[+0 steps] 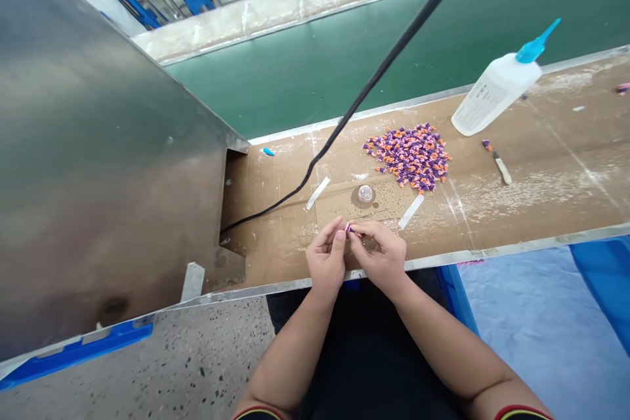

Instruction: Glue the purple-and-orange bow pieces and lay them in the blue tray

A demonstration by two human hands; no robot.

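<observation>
A small purple, pink and orange piece (352, 230) is pinched between both hands above the front part of the cardboard-covered bench. My left hand (327, 257) is closed, thumb and fingertips at the piece's left end. From the other side, my right hand (382, 253) grips it between thumb and forefinger; the fingers partly cover it. Just beyond the hands, a small round clear dish (365, 193) sits in a wet patch on a taped-down piece of cardboard (335, 203). A pile of similar small pieces (413, 156) lies behind and to the right.
A white squeeze bottle (496, 93) with a blue nozzle stands at the right rear, near a small white-handled tool (503, 169). A black cable (364, 86) crosses the view. At left is a large metal housing (98, 144); behind the bench runs a green belt (295, 72).
</observation>
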